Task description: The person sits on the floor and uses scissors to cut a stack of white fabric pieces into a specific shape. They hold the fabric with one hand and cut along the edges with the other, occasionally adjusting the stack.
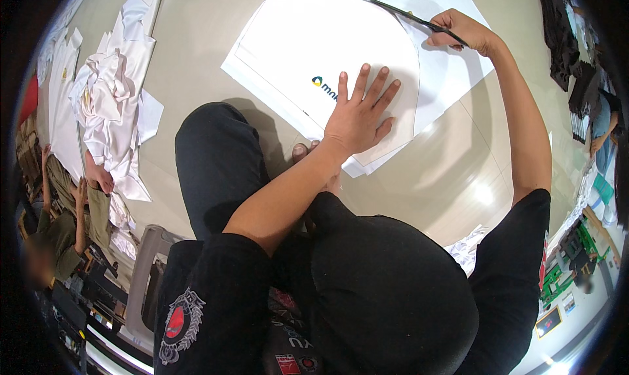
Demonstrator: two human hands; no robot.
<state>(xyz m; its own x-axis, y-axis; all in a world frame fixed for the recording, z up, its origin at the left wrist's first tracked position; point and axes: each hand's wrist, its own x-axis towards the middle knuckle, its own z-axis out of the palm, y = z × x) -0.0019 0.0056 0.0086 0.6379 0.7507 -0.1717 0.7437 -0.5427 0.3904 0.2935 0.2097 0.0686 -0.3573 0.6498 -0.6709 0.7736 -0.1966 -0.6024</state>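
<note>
White fabric sheets (295, 44) lie stacked on the floor in front of me, with a thin curved line along the upper and right part and a printed logo in blue, green and yellow. My left hand (360, 113) rests flat on the fabric, fingers spread, partly covering the print. At the far right of the sheets, my right hand (458, 33) grips the handles of black scissors (406, 16). Their long blades point left and lie near the curved line at the top. Whether the blades are parted is hard to make out.
Pale satin-like cloth (108, 86) lies crumpled on the tiled floor (196, 47) to my left, beside a seated person in olive clothing (69, 237). Dark folded garments (557, 34) lie at the far right. A grey plastic stool (141, 283) stands close behind my left side.
</note>
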